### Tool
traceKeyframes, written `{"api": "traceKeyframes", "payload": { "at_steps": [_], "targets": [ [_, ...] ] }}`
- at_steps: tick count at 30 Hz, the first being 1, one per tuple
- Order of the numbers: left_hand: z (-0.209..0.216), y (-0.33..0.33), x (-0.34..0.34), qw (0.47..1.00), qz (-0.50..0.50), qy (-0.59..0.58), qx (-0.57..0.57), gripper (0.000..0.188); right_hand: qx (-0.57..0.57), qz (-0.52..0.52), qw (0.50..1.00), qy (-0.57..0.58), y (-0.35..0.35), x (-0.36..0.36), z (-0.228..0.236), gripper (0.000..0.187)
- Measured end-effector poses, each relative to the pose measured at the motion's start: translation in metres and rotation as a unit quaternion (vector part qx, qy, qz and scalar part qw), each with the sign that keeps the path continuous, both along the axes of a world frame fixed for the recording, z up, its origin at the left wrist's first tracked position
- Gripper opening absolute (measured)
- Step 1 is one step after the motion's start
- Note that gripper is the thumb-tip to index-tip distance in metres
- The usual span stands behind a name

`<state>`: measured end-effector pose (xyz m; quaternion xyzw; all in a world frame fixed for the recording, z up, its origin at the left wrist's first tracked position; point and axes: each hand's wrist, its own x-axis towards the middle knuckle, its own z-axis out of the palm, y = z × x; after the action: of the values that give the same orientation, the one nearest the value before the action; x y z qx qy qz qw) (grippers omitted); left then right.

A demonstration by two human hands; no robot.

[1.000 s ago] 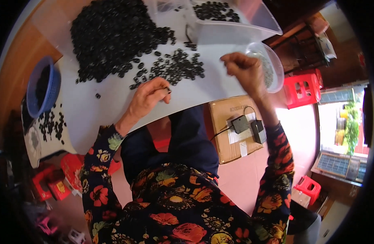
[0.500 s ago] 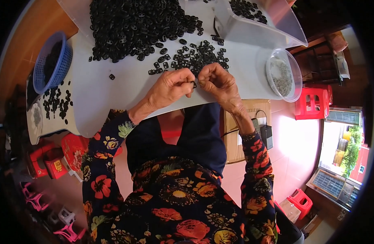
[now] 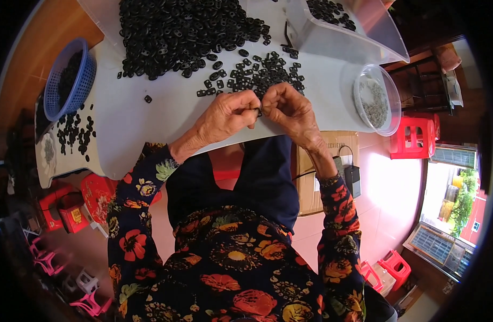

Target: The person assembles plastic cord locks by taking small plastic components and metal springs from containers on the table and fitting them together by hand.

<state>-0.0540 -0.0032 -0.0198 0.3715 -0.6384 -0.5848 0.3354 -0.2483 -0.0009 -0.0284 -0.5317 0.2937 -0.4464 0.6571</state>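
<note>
Both hands meet near the front edge of the pale table (image 3: 134, 123). My left hand (image 3: 229, 115) is closed in a pinch on a small black plastic piece (image 3: 259, 112), which shows only in part between the fingers. Fingertips pressed together, my right hand (image 3: 292, 114) works against that piece from the other side; whatever it pinches is too small to make out. Just beyond the hands lies a loose group of small black two-holed pieces (image 3: 268, 72). A much larger heap of black oval pieces (image 3: 171, 37) spreads behind it to the left.
A clear round tub (image 3: 394, 102) of tiny silvery bits stands at the right. Behind it is a clear plastic bin (image 3: 359, 48) with black pieces. A blue basket (image 3: 85, 86) sits at the left. A cardboard box (image 3: 311, 201) and red stools (image 3: 413, 137) stand below the table.
My hands stay together at almost the same spot, the fingertips shifting slightly closer around the black piece. The view has moved a little.
</note>
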Motion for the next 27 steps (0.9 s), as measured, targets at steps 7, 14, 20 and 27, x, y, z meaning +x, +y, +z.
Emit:
{"api": "traceKeyframes", "payload": {
  "at_steps": [7, 14, 20, 27],
  "targets": [
    [-0.001, 0.0, 0.0, 1.0, 0.005, 0.007, 0.006, 0.006, 0.0, -0.001, 1.0, 0.01, 0.0, -0.001, -0.002, 0.021],
    [-0.004, 0.001, 0.0, 0.998, 0.013, -0.029, -0.045, 0.006, -0.009, -0.009, 1.0, 0.01, 0.002, 0.003, -0.002, 0.021],
    [-0.003, 0.002, 0.001, 0.999, 0.031, -0.022, -0.021, 0.006, 0.007, -0.037, 0.998, 0.057, 0.003, 0.005, 0.002, 0.017],
    [-0.005, 0.002, -0.001, 0.996, 0.023, 0.07, 0.045, 0.006, -0.011, -0.057, 0.984, 0.17, 0.0, 0.001, 0.005, 0.008]
  ]
}}
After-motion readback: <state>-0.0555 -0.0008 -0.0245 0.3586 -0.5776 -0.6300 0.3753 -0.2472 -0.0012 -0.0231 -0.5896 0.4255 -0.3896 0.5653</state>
